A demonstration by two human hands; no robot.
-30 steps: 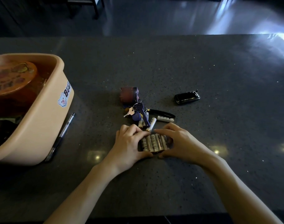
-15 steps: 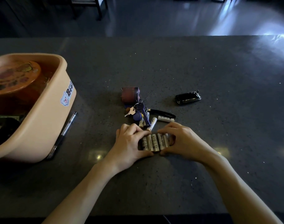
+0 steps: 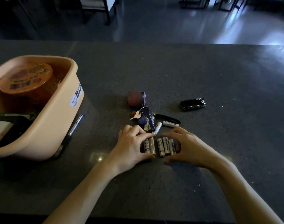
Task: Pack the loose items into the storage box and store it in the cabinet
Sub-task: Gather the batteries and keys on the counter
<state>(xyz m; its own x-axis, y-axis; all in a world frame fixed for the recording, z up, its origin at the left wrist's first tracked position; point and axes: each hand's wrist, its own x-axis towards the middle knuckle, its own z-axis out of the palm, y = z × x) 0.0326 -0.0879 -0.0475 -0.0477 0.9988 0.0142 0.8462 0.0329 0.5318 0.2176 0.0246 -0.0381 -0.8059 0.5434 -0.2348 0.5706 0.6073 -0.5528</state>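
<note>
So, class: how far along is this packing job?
Done: a tin sits in the box. In hand: left hand and right hand bracket a row of batteries. Left: keys, fob, pen, then the cabinet.

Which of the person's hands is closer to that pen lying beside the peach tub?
The left. The left hand rests on the batteries, with bare counter between it and the pen on its left. The right hand sits farther away, beyond the batteries.
</note>
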